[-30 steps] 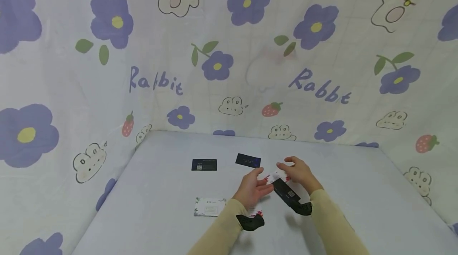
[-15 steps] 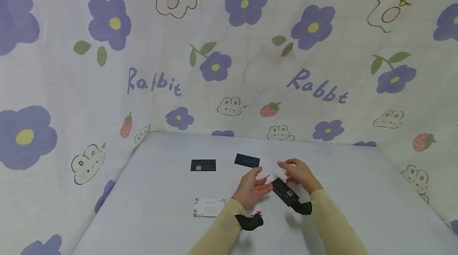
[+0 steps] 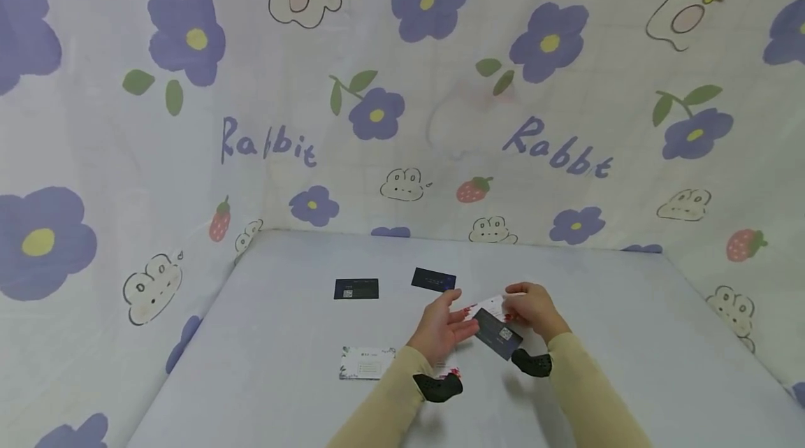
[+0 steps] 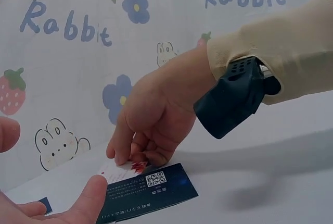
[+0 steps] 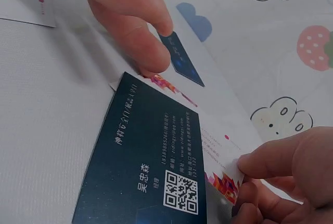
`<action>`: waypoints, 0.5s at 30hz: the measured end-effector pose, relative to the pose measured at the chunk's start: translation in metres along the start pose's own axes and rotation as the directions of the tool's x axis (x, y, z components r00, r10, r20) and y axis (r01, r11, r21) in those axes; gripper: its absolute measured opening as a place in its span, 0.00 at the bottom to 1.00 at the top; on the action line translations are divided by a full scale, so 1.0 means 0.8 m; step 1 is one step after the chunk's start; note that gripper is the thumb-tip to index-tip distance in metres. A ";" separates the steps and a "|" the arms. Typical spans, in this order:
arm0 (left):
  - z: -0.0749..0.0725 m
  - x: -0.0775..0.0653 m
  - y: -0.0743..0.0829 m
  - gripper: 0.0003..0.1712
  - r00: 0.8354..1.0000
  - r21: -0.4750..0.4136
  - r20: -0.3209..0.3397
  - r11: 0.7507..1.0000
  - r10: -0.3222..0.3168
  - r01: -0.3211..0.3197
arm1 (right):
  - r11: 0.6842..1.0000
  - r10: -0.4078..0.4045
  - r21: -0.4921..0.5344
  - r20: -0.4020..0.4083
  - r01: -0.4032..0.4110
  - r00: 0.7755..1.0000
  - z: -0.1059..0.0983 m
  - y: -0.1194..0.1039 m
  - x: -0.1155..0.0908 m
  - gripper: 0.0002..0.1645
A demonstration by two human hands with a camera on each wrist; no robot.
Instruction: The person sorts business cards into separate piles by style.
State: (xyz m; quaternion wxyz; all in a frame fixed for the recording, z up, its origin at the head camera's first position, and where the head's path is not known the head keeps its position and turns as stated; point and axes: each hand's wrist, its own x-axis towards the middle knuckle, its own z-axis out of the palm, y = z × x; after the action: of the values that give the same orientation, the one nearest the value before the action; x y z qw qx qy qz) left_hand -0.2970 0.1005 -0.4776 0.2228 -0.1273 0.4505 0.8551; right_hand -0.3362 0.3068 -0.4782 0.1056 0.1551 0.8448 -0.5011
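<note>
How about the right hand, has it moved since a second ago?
Yes, slightly rightward: in the head view, the right hand is now farther from the leftmost black business card.

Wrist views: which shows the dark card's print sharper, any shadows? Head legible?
Right wrist: dark card print and QR code crisp; left wrist: same print smaller and softer, diffuse shadows on the table; head: lettering too small to read.

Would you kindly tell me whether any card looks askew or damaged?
The dark rectangular QR-code card near the left hand slants, partly covering a white, red-patterned card; the dark rectangular card beyond that hand lies tilted beside a straight dark card. No damage shows.
</note>
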 end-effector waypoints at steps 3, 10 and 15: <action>0.001 0.000 0.003 0.40 1.000 0.029 0.013 1.000 0.007 -0.008 | 1.000 -0.006 0.006 -0.038 0.006 0.999 -0.001 0.002 0.001 0.31; 0.000 0.017 0.011 0.45 0.996 0.151 0.051 0.985 0.071 -0.078 | 0.992 0.015 0.124 -0.132 0.002 0.991 -0.001 0.004 -0.003 0.32; -0.002 0.034 0.017 0.49 0.990 0.262 0.109 0.958 0.091 -0.117 | 0.977 0.011 0.212 -0.147 0.021 0.989 0.004 0.004 -0.004 0.31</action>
State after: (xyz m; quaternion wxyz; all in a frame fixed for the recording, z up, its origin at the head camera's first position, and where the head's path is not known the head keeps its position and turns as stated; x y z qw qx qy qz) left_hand -0.3273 0.0993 -0.4803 0.2139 -0.0311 0.5566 0.8021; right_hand -0.3317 0.3049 -0.4812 0.0242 0.2001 0.7921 -0.5762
